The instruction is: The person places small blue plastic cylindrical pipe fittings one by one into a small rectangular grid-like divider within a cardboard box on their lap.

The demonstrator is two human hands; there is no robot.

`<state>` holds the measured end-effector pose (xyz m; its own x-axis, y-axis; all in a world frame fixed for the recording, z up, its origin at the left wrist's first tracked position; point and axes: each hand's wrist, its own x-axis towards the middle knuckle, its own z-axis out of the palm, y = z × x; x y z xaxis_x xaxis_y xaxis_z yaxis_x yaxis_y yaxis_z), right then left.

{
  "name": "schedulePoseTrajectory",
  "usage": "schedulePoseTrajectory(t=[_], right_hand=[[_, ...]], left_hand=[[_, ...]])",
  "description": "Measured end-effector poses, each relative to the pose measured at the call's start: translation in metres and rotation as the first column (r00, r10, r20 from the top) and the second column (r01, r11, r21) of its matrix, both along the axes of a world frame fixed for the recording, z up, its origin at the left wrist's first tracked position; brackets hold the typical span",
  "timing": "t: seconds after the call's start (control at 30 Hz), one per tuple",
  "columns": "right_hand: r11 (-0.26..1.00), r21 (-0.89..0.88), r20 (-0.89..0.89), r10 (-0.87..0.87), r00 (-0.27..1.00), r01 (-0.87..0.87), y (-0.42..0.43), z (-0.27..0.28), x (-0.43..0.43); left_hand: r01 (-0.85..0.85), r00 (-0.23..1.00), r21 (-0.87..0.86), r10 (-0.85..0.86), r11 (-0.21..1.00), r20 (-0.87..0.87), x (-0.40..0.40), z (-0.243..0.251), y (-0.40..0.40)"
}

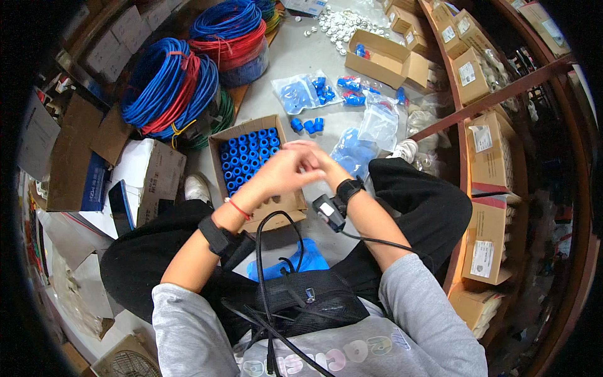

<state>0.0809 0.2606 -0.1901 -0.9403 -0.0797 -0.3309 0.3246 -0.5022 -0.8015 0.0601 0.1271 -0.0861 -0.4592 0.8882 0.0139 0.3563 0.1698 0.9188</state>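
Observation:
My left hand (279, 173) and my right hand (308, 158) meet above the right edge of an open cardboard box (218, 155). Both are blurred, with bent fingers, and whether anything is between them cannot be told. Rows of blue plastic fittings (245, 155) stand in the box. Just beyond the hands, several loose blue fittings (309, 126) lie on the grey floor. Farther off are a clear bag of blue parts (301, 94) and small bags of blue and red fittings (352, 97). A clear bag (353, 148) with blue contents lies near my right foot.
Coils of blue and red cable (172, 89) stand at the upper left. An open carton (377, 59) and a pile of white round parts (346, 28) are at the back. A shelf with cardboard boxes (490, 151) runs along the right. A fan (127, 363) stands lower left.

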Motion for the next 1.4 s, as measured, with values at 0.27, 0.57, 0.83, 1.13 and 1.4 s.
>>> schedulePoseTrajectory(t=[0.27, 0.57, 0.83, 1.13, 1.4], right_hand=[[0.838, 0.539, 0.405, -0.352, 0.844, 0.091, 0.077, -0.039, 0.006], [-0.167, 0.97, 0.204, 0.178, 0.963, -0.175, 0.116, -0.092, -0.037], [-0.161, 0.949, 0.31, 0.314, 0.898, -0.272, 0.129, -0.116, -0.087], [0.652, 0.683, -0.205, -0.264, 0.943, 0.33, 0.12, -0.113, -0.078], [0.938, -0.092, -0.041, -0.338, 0.94, 0.333, 0.031, -0.008, -0.07]], left_hand=[[-0.417, 0.723, -0.263, 0.493, 0.87, 0.484, -0.05, -0.076, -0.047], [-0.631, 0.26, -0.415, 0.682, 0.656, 0.683, -0.025, -0.153, -0.075], [-0.496, 0.241, -0.568, 0.732, 0.657, 0.637, -0.011, -0.179, -0.069], [-0.549, 0.278, -0.534, 0.742, 0.644, 0.61, -0.016, -0.175, -0.063], [-0.668, 0.397, -0.262, 0.631, 0.697, 0.667, -0.028, -0.128, -0.056]])
